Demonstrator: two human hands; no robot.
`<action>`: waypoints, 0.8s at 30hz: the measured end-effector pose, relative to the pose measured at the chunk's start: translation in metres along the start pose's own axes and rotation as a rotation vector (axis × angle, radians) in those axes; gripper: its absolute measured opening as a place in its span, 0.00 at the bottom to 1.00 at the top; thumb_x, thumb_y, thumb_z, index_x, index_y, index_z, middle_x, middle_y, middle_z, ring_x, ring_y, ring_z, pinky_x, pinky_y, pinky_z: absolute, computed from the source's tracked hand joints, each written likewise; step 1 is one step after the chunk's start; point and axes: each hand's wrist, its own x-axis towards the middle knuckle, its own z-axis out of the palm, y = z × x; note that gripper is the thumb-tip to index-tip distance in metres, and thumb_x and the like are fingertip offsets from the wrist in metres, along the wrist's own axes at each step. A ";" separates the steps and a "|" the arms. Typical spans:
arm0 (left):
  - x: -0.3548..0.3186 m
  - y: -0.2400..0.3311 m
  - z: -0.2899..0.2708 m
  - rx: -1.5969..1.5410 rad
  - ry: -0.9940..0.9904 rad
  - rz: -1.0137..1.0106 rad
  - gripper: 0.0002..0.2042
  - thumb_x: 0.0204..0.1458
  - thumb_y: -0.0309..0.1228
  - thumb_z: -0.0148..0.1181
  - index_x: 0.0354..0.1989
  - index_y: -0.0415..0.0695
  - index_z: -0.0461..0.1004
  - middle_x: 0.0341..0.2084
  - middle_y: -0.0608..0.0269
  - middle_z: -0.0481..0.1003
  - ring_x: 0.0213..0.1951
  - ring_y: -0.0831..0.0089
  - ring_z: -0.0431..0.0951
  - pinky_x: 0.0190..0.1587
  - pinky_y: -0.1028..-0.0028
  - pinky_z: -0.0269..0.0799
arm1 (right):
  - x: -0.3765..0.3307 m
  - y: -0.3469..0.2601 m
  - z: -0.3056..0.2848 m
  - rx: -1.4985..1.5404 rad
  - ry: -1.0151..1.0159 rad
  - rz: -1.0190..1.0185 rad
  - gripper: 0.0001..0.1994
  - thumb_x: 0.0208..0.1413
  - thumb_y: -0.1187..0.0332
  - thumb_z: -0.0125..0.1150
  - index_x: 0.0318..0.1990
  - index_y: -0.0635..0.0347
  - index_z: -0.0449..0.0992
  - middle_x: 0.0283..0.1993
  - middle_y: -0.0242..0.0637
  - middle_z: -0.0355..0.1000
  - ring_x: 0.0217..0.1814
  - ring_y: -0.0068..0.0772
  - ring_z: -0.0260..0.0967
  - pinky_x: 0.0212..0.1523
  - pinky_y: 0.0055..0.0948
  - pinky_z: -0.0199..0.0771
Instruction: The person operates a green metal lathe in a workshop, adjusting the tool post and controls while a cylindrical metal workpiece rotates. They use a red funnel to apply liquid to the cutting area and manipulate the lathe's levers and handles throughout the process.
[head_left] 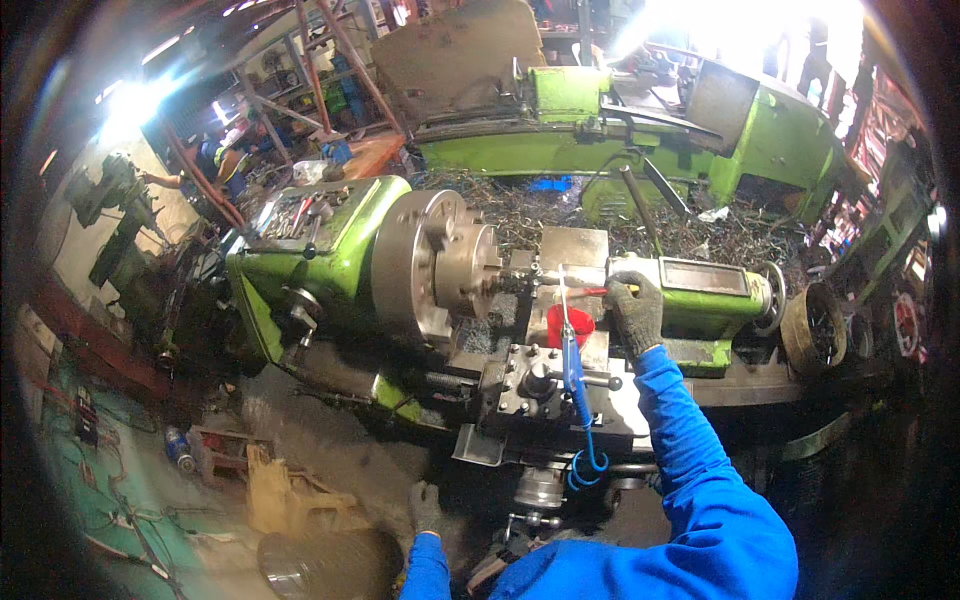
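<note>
My right hand point(636, 312), in a grey glove with a blue sleeve, is shut on a thin red-handled tool point(590, 292). The tool points left toward the small workpiece point(520, 281) held in the steel chuck point(445, 265) of a green lathe point(330, 245). Just below that hand a red cup point(570, 325) stands on the carriage. A blue air gun point(573, 372) with a coiled hose point(588, 465) lies over the tool post point(540, 385). My left hand point(427, 506), also gloved, hangs low in front of the lathe's apron; its fingers are not clearly visible.
The green tailstock point(705, 292) sits right of my right hand. Metal swarf point(560, 212) covers the bed behind. A second green lathe point(600, 135) stands at the back. A steel cylinder point(320, 565) lies on the floor; a round wheel point(815, 330) is at right. Another person point(232, 160) works far left.
</note>
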 end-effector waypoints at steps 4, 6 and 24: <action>-0.042 -0.047 -0.017 0.164 -0.118 0.079 0.18 0.61 0.36 0.60 0.52 0.33 0.77 0.54 0.45 0.77 0.56 0.52 0.76 0.60 0.59 0.71 | 0.030 -0.009 0.044 -0.016 -0.176 -0.071 0.15 0.60 0.61 0.63 0.47 0.64 0.82 0.41 0.49 0.82 0.45 0.41 0.82 0.49 0.38 0.79; -0.056 -0.060 -0.028 0.254 -0.160 -0.042 0.20 0.60 0.38 0.60 0.54 0.35 0.77 0.53 0.43 0.78 0.55 0.50 0.77 0.60 0.58 0.71 | 0.048 0.002 0.072 -0.060 -0.268 -0.153 0.15 0.60 0.61 0.62 0.48 0.63 0.82 0.41 0.51 0.82 0.44 0.45 0.82 0.48 0.39 0.79; -0.120 -0.042 -0.077 0.341 -0.079 -0.404 0.23 0.56 0.48 0.63 0.52 0.42 0.82 0.51 0.42 0.81 0.56 0.49 0.80 0.60 0.59 0.73 | 0.124 0.037 0.167 -0.614 -0.533 -0.266 0.14 0.55 0.59 0.65 0.42 0.60 0.81 0.39 0.54 0.81 0.45 0.56 0.81 0.48 0.50 0.79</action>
